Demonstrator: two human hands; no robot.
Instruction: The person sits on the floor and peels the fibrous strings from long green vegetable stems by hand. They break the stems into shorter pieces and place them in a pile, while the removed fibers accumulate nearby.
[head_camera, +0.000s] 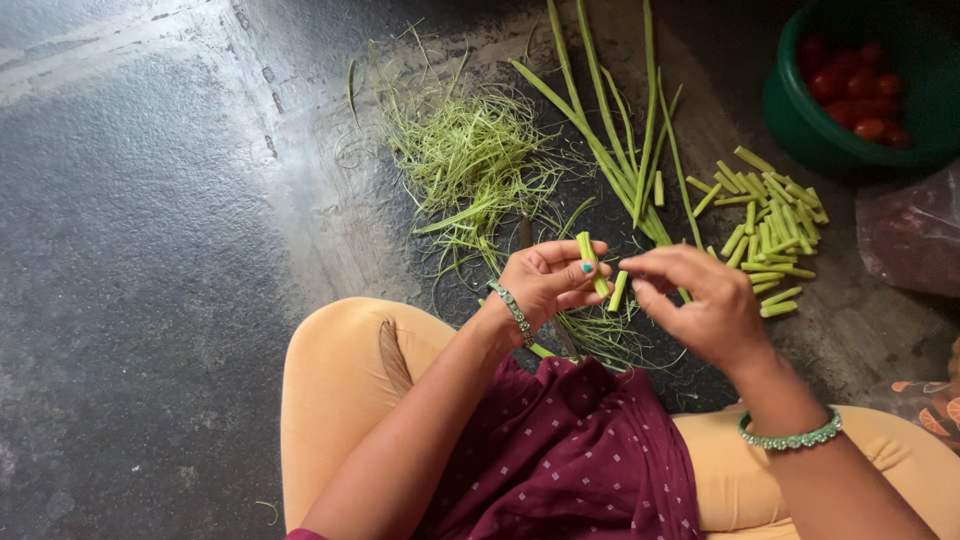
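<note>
Seated on a dark stone floor (140, 300), knees in pale orange cloth, maroon dotted top in the lap. Left hand (545, 280) curled nearly closed, thumb and fingers pinched round a short green stalk piece (590, 262) held upright, tip poking above the fingers. Beaded bracelet (513, 310) at that wrist. Right hand (695, 300) half closed just beside, fingers bent inward, fingertips meeting the left hand's; a second short green piece (618, 290) hanging between the two hands, seemingly pinched at the right fingertips, though exact hold hard to tell. Green bead bangle (790, 435) on the right wrist.

Beyond the hands on the floor: a loose tangle of thin green peel strings (470, 160), lying up and to the left. Beside that, several long uncut stalks (620, 130) laid roughly parallel, running away from the knees. Further right, a pile of cut stalk pieces (770, 235), all similar in length, heaped near the right hand. More peel strings under the hands. At the top right corner, a green bowl (800, 120) with red tomatoes (860, 90) inside, well apart from the hands.
</note>
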